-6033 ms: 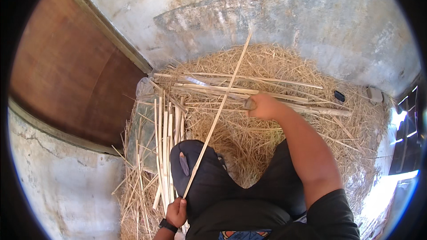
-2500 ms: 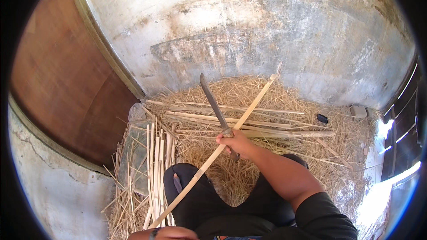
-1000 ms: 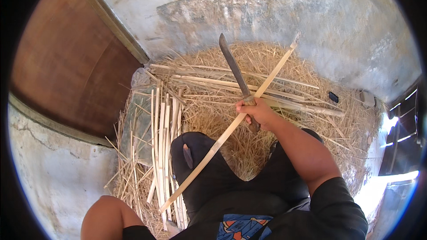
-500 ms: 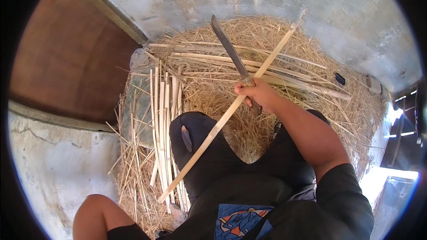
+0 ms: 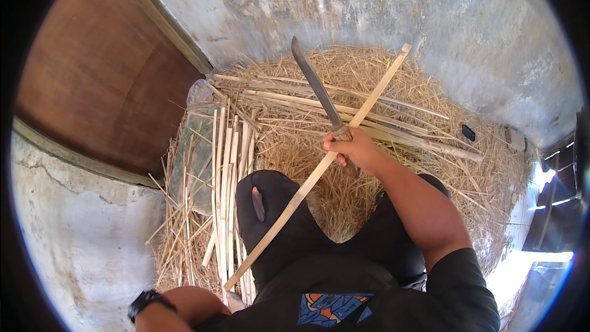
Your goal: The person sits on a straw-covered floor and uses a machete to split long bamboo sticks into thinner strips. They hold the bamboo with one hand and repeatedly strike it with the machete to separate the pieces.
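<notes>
My right hand (image 5: 353,150) is closed around the wooden handle of a machete (image 5: 318,86), its dark blade slanting up and to the left. The same hand grips a long pale bamboo strip (image 5: 298,195), which crosses the handle. This strip runs from the upper right, near the wall, down over my left thigh to the lower left. At the lower left edge, a black watch (image 5: 147,301) shows on my left arm. No fingers of my left hand can be seen.
Bamboo strips (image 5: 224,184) lie lengthwise left of my legs. More strips (image 5: 393,124) lie across the straw and shavings (image 5: 350,203) ahead. A weathered wall (image 5: 369,6) curves behind, with a brown door panel (image 5: 104,80) at left. A small black object (image 5: 468,132) lies at right.
My left arm has moved at the lower left, bringing the watch into view. The whole scene sits slightly lower in the picture. My right hand keeps its grip on the machete and strip.
</notes>
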Tool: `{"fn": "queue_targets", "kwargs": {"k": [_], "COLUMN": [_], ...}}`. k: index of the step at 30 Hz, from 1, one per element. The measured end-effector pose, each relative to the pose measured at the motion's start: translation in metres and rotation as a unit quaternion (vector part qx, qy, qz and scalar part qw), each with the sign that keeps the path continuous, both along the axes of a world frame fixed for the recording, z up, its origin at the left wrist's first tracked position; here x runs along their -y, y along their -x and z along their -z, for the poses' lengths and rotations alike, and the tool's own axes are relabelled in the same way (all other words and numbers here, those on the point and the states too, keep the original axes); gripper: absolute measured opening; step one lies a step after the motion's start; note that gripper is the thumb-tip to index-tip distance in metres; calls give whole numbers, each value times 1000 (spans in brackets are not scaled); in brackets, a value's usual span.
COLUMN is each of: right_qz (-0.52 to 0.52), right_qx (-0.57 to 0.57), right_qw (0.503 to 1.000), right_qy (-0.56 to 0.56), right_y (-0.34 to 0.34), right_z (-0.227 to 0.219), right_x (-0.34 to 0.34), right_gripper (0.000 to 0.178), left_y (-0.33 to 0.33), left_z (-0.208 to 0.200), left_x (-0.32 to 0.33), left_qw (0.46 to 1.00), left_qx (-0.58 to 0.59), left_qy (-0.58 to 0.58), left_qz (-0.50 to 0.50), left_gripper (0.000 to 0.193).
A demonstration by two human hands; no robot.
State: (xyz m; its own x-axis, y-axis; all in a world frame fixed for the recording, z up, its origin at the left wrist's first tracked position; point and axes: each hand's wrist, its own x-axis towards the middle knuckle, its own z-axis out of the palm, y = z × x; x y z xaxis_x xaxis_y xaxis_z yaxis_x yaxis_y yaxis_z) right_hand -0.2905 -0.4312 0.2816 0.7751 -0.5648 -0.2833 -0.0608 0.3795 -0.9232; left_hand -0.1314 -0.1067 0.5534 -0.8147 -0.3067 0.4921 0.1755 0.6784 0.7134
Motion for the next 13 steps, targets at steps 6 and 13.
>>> {"fn": "queue_targets", "kwargs": {"k": [6, 13], "right_qz": [45, 56], "right_qx": [34, 102], "right_qw": [998, 993], "right_qy": [12, -14], "right_y": [4, -8], "right_z": [-7, -19], "right_x": [4, 3], "right_gripper": [23, 21], "left_y": [2, -14], "left_z": [143, 162], "left_x": [-2, -13], "left_qw": [665, 646], "left_qx": [219, 262], "left_qy": [-49, -22], "left_qz": [-712, -716], "left_gripper": [54, 63]}}
